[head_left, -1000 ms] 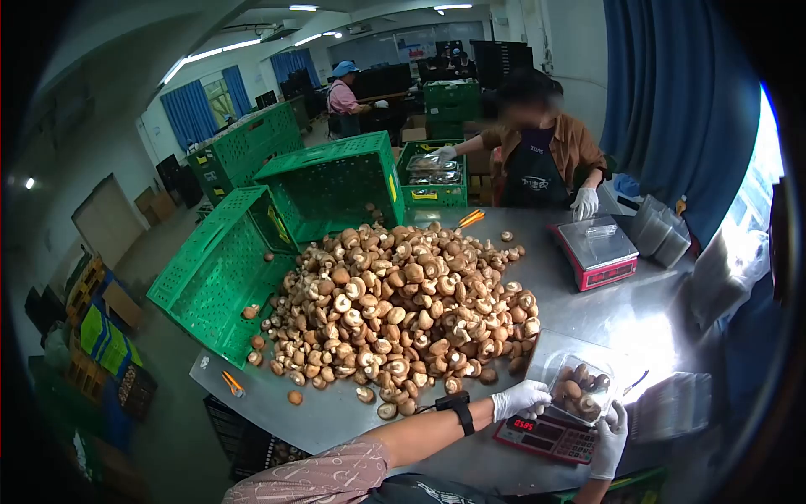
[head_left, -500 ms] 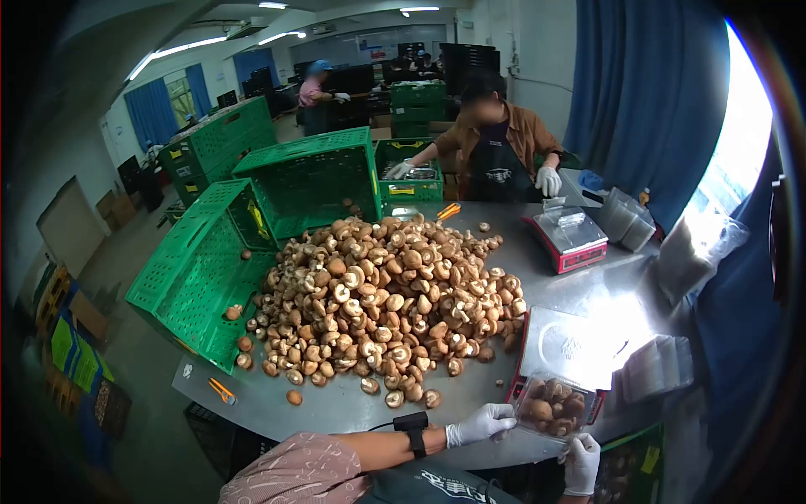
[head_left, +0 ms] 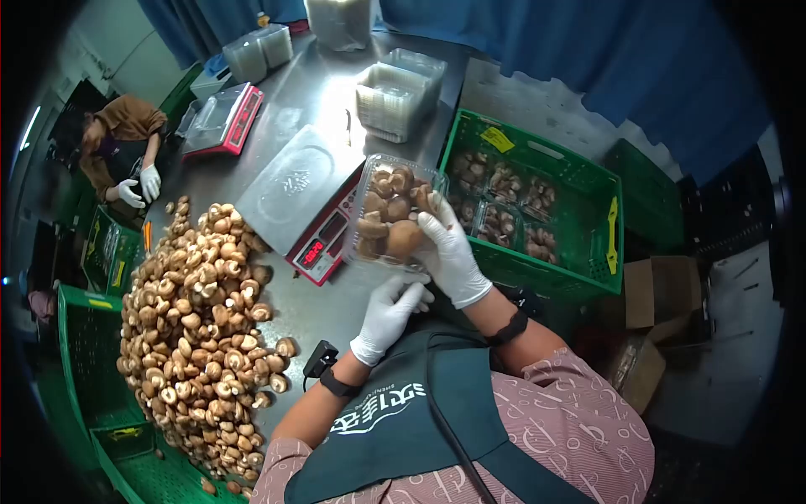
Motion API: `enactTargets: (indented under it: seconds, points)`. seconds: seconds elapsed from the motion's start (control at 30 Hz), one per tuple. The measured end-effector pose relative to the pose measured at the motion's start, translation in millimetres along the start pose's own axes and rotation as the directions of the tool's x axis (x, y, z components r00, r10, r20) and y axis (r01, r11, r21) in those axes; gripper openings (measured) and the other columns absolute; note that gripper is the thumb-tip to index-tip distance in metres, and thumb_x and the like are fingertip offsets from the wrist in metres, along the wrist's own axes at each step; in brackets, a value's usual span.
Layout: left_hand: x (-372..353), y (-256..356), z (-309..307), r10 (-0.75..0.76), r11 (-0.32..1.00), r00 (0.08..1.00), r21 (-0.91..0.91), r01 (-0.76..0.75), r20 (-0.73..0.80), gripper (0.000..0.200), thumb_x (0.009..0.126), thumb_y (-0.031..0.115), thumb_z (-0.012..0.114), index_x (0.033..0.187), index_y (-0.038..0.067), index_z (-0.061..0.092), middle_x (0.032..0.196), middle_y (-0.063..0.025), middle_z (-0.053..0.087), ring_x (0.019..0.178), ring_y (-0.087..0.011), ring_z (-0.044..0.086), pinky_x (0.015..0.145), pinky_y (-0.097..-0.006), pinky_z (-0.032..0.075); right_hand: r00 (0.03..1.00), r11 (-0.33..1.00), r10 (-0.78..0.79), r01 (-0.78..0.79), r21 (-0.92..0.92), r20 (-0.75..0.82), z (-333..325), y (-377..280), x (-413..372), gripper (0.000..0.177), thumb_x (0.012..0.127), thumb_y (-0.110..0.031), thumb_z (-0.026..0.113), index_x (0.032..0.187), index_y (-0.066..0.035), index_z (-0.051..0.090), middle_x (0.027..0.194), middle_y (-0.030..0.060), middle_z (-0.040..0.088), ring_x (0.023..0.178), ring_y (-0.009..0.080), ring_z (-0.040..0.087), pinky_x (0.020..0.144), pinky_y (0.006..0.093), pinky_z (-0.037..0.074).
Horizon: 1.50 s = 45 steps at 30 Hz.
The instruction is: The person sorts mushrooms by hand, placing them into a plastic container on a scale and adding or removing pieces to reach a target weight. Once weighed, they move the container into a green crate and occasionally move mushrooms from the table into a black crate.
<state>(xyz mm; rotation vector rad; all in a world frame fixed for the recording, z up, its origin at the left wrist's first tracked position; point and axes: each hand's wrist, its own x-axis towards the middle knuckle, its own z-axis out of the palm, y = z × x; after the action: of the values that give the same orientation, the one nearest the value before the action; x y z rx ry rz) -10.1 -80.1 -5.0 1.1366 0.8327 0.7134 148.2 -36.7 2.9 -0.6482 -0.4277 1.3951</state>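
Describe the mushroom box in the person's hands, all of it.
The box is clear, plastic-looking and roughly rectangular, with a ribbed rim. Brown mushrooms show through it, some caps darker. It tilts beside the scale, in the right hand's grip. The left hand is at its near end; contact there is unclear, as is whether a lid is latched.

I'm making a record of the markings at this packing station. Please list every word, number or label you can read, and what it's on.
"SHEN", start of a small line on the apron; the rest is unclear, as are its large characters.
"0020", red digits on the near scale, perhaps with a minus sign; glare makes this uncertain.
Too small or blurred: the yellow label, the far scale, the marks on the pan.
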Motion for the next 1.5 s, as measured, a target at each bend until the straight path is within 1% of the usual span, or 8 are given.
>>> enactTargets:
  seconds: [0.3,0.43,0.6,0.7,0.87,1.07,1.37,1.5]
  points:
    - [-29.8,-23.5,-59.5,-0.161,0.975,0.977,0.134,0.179,-0.138,0.025,0.104,0.015,0.055,0.118,-0.003,0.067,0.099,-0.0118,0.073,0.091,-0.0167,0.069,0.085,-0.0304,0.056,0.729,0.714,-0.484,0.009,-0.700,-0.484,-241.7,-156.7,27.1,0.055,0.090,-0.015,0.072,0.138,0.002,0.050,0.124,0.0137,0.063,0.110,0.0233,0.063,0.096,0.0346,0.051]
    - [-68.5,-47.6,-103.7,-0.192,0.956,0.905,0.137,0.261,-0.379,0.027,0.105,0.019,0.053,0.119,-0.002,0.065,0.098,-0.0119,0.073,0.087,-0.0178,0.070,0.079,-0.0305,0.057,0.561,0.033,-0.766,-0.452,-0.891,-0.313,-360.0,-218.1,-14.9,0.064,0.083,-0.026,0.077,0.132,0.007,0.053,0.121,0.0204,0.068,0.105,0.0321,0.068,0.094,0.0390,0.051]
    - [-88.5,-47.0,-120.4,-0.262,0.950,0.816,0.010,0.311,-0.515,0.029,0.105,0.021,0.053,0.119,-0.002,0.064,0.098,-0.0124,0.072,0.084,-0.0193,0.070,0.074,-0.0311,0.057,0.595,-0.370,-0.383,-0.799,-0.474,-0.706,-516.0,-231.8,-67.4,0.045,0.084,-0.024,0.073,0.119,0.004,0.067,0.116,0.0272,0.069,0.108,0.0414,0.067,0.091,0.0442,0.054]
    - [-88.8,-53.0,-124.6,-0.190,0.976,0.827,-0.008,0.218,-0.529,0.029,0.106,0.021,0.052,0.119,-0.003,0.063,0.098,-0.0138,0.072,0.084,-0.0203,0.070,0.075,-0.0316,0.057,0.793,-0.646,0.063,-0.430,-0.630,-0.606,-589.7,-193.1,-77.2,0.033,0.084,-0.025,0.069,0.102,0.003,0.073,0.112,0.0264,0.070,0.106,0.0441,0.066,0.092,0.0484,0.054]
    - [-85.5,-54.7,-116.3,-0.141,0.984,0.800,0.007,0.179,-0.583,0.030,0.106,0.021,0.051,0.118,-0.003,0.064,0.097,-0.0143,0.072,0.084,-0.0206,0.070,0.076,-0.0312,0.057,0.776,-0.476,-0.325,-0.628,-0.616,-0.540,-362.5,-169.6,-4.9,0.027,0.089,-0.027,0.064,0.096,-0.003,0.076,0.103,0.0219,0.072,0.100,0.0423,0.068,0.089,0.0485,0.055]
    - [-83.9,-37.5,-104.8,-0.093,0.989,0.778,0.031,0.143,-0.621,0.029,0.106,0.024,0.053,0.117,0.000,0.067,0.097,-0.0104,0.074,0.088,-0.0171,0.071,0.076,-0.0276,0.055,0.981,0.266,-0.165,0.146,-0.953,0.104,-110.8,-75.7,128.0,0.019,0.094,-0.016,0.065,0.095,0.001,0.074,0.079,0.0111,0.072,0.075,0.0149,0.067,0.071,0.0296,0.052]
    - [-109.9,-37.5,-88.0,0.004,1.000,0.614,-0.005,-0.012,-0.790,0.028,0.107,0.020,0.052,0.116,-0.002,0.067,0.096,-0.0100,0.074,0.087,-0.0168,0.071,0.079,-0.0300,0.056,0.648,-0.244,-0.467,0.559,-0.793,0.601,-10.5,-29.6,345.3,0.023,0.089,-0.018,0.060,0.101,-0.007,0.076,0.098,0.0176,0.074,0.095,0.0342,0.070,0.087,0.0411,0.053]
    - [-134.9,-64.5,-77.8,0.110,0.994,0.495,0.087,-0.069,-0.862,0.025,0.106,0.015,0.052,0.113,-0.003,0.067,0.093,-0.0067,0.072,0.087,-0.0152,0.069,0.081,-0.0302,0.056,0.868,-0.316,-0.123,0.426,-0.848,0.482,-27.1,-26.8,390.1,0.032,0.092,-0.028,0.063,0.112,-0.005,0.073,0.106,0.0159,0.075,0.096,0.0305,0.071,0.084,0.0375,0.053]
